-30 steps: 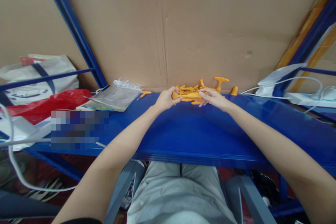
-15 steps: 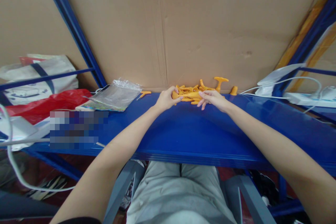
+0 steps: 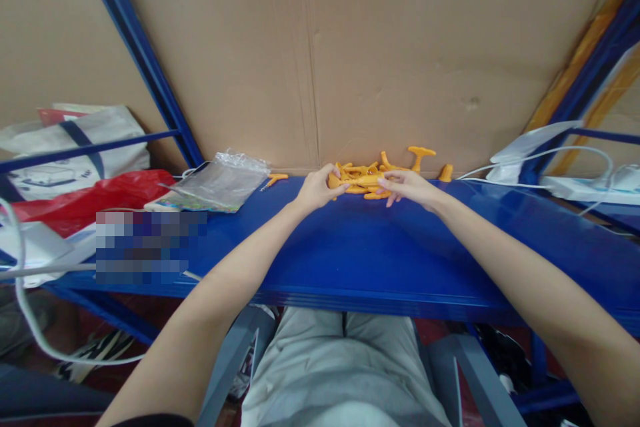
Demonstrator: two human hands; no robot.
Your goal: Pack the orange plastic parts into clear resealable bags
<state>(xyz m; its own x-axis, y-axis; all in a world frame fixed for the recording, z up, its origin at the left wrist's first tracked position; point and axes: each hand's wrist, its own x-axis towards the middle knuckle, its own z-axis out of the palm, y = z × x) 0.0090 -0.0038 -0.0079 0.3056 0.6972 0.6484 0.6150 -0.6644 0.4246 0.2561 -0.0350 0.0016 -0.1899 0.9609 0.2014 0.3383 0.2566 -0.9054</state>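
Note:
My left hand (image 3: 317, 188) is closed, thumb and fingers pinching the left end of an orange plastic corkscrew (image 3: 363, 181). At the other end of that corkscrew, my right hand (image 3: 409, 188) grips with thumb and forefinger, its lower fingers loosely curled. Fingers partly hide both ends. Just behind the hands lies a pile of similar orange corkscrew parts (image 3: 373, 169). An orange T-shaped piece (image 3: 419, 156) stands upright to the right of the pile, and an orange cone-shaped sleeve (image 3: 446, 173) is beyond it. Left of my left hand lies an orange corkscrew (image 3: 276, 178) with its metal spiral bare.
The blue tabletop (image 3: 345, 253) runs up to a cardboard wall (image 3: 400, 60). On the left are a clear plastic bag (image 3: 225, 180), a red bag (image 3: 110, 197) and a white cloth bag (image 3: 115, 137). White cables (image 3: 540, 183) and a power strip (image 3: 590, 188) lie at the right.
My right hand's lower fingers have curled up and shifted slightly right along the corkscrew. My left hand stays in the same place.

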